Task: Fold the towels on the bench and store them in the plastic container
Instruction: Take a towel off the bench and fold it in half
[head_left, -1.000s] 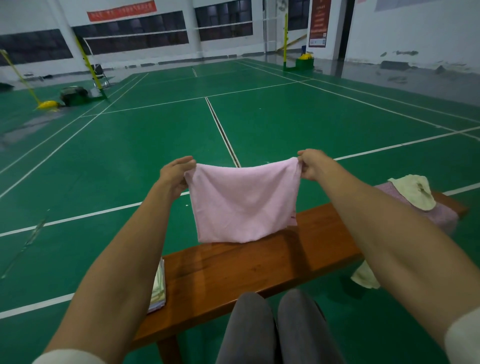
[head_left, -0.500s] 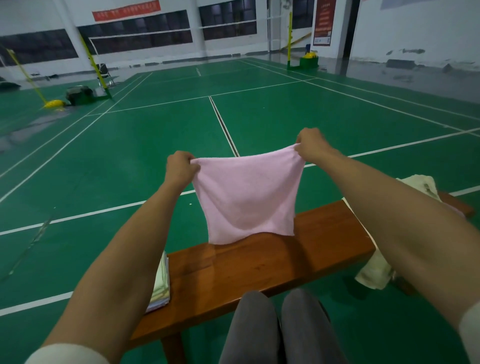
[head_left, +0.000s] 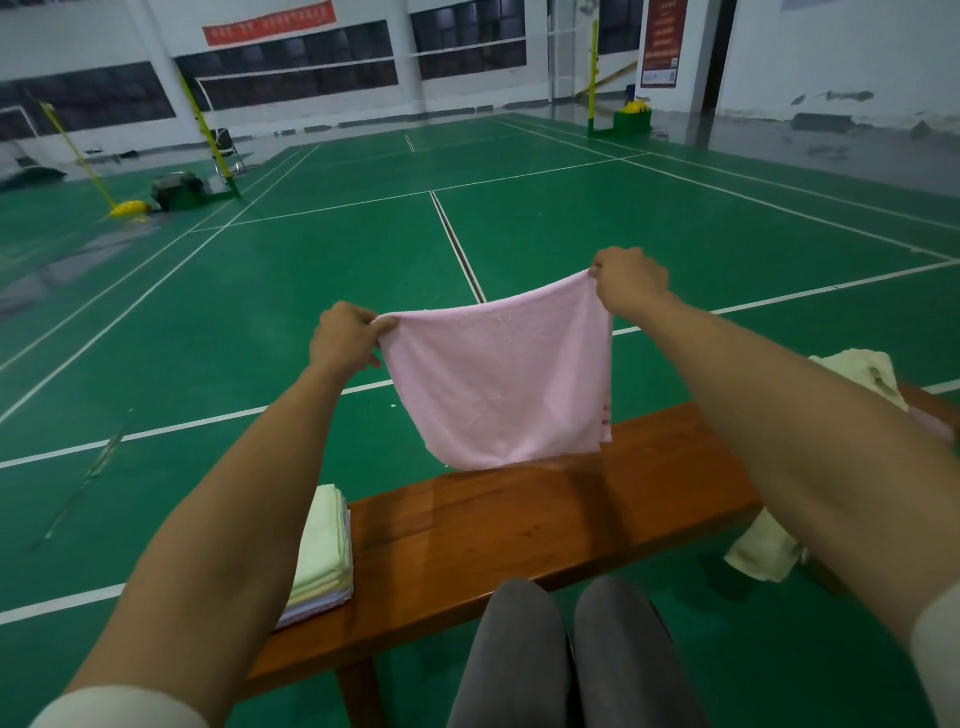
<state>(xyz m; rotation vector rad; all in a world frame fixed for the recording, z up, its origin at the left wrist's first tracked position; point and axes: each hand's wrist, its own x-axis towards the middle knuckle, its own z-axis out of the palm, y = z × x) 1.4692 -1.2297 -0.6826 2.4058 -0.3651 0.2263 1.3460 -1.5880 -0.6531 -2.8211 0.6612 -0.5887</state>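
- Pink towel (head_left: 501, 382) hangs in the air above the wooden bench (head_left: 519, 525), stretched between both hands, its lower edge just over the bench top at roughly 12 o'clock from the person's knees (head_left: 571, 654).
- Left hand (head_left: 345, 340) pinches the towel's upper left corner, thumb and fingers curled onto the cloth.
- Right hand (head_left: 631, 283) grips the upper right corner with curled fingers and sits higher than the left, so the top edge slopes up toward 2 o'clock.
- Towel appears doubled over, with a small reddish mark near its right edge; the cloth sags slightly in the middle.
- Folded towels (head_left: 322, 556), pale green on top with lighter layers beneath, sit in a neat stack at the bench's left end, at about 9 o'clock from the knees, partly hidden by the left forearm.
- Cream towel (head_left: 857, 371) lies crumpled on the bench's right end at about 2 o'clock, behind the right forearm; another pale piece of cloth (head_left: 763, 553) hangs below the bench edge at 3 o'clock.
- Green court floor (head_left: 311, 260) with white lines spreads beyond the bench toward 12 o'clock.
- Yellow net posts stand far off at 10 and 1 o'clock.
- Grey trousers cover the knees, which press close to the bench's near edge.
- Plastic container cannot be made out from this view.
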